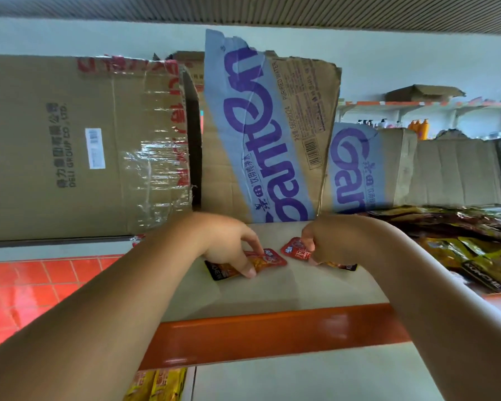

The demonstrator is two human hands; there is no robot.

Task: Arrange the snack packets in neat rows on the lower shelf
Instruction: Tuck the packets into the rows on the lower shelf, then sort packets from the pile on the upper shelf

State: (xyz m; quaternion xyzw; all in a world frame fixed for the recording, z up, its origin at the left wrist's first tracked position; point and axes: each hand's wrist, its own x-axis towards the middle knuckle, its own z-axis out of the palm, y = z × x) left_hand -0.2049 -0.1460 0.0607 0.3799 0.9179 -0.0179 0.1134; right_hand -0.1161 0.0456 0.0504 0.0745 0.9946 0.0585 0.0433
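Two small red and black snack packets lie side by side on the grey shelf [287,290], which has an orange front edge. My left hand [229,244] pinches the left packet [268,260] between thumb and fingers. On the right packet [294,251] my right hand [330,241] has its fingers curled round the packet's upper edge. Both packets lie flat, their red ends almost meeting in the middle. Part of each packet is hidden under my hand.
A pile of yellow, brown and black snack packets [469,250] covers the shelf's right side. Flattened cardboard boxes [261,134] stand against the back, and a large taped carton [78,146] on the left. Yellow packets [156,383] show below the shelf edge. Red floor tiles [26,285] lie lower left.
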